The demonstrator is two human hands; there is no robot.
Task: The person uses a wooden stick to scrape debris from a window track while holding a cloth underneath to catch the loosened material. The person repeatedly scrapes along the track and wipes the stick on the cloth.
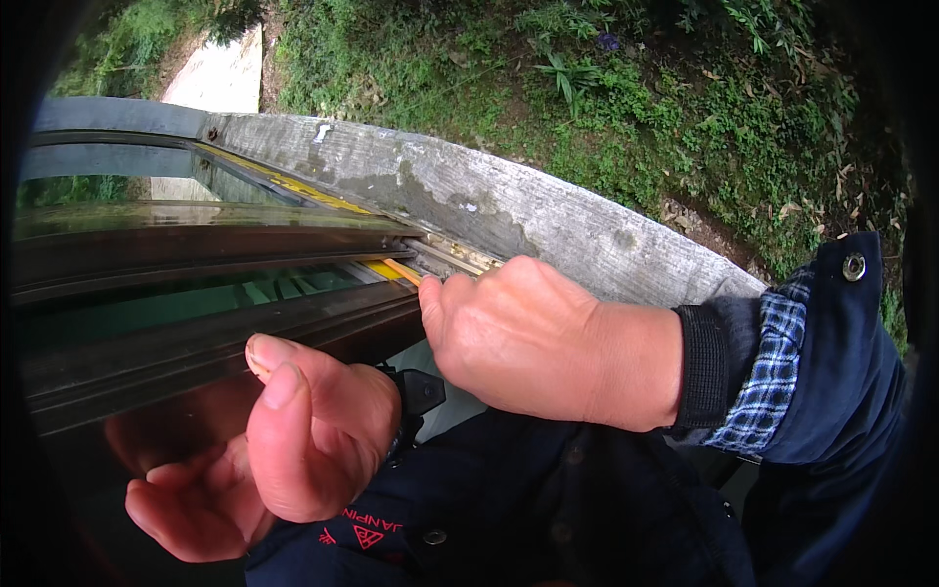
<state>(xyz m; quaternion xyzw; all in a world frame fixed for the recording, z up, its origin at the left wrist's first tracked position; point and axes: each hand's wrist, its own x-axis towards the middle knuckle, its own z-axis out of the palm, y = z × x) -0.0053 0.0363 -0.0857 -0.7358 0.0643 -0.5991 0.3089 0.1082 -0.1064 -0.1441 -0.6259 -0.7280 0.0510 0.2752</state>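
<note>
My right hand [513, 337] reaches across a dark sliding window frame [330, 315] and grips a thin wooden stick [402, 271]. The stick's far end lies by a yellow strip [380, 268] at the window track [447, 253]. Most of what my right fingers hold is hidden behind the hand. Lower left, my left hand [293, 433] is held before the dark frame, palm partly up, with thumb and forefinger tips close together. Whether a small thing is pinched between them cannot be told. A black watch or band is on the left wrist.
A weathered concrete ledge [440, 176] runs along the outside of the window. Beyond it lie a green planted slope [645, 132] and a pale slab [220, 73]. Window glass [176, 301] is at the left. My dark blue jacket [513, 499] fills the bottom.
</note>
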